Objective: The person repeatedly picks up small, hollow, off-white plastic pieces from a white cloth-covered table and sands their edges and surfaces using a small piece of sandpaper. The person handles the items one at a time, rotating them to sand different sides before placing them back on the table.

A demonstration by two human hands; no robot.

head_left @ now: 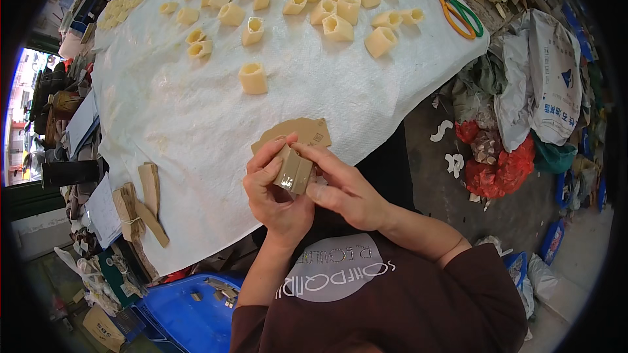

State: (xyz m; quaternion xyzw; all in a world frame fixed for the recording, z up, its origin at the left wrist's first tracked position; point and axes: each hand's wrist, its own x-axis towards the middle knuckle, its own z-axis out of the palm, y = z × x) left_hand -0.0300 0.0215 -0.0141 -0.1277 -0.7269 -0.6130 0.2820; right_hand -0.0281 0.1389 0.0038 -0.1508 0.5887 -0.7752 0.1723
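- Blue tub (186, 317): smooth plastic; small brownish pieces inside.
- Yellow pieces (254, 83): pale, faceted, many hollow with open ends; spread over the creased white sheet (176, 137).
- Brown block (294, 171): angular, glossy-faced; held between both hands, above the sheet's near side.
- Left hand (273, 199): fingers curled around the block.
- Right hand (343, 189): half-closed, fingertips against the block.
- Tan sheet piece (307, 129): flat, curved edge; just beyond the hands.
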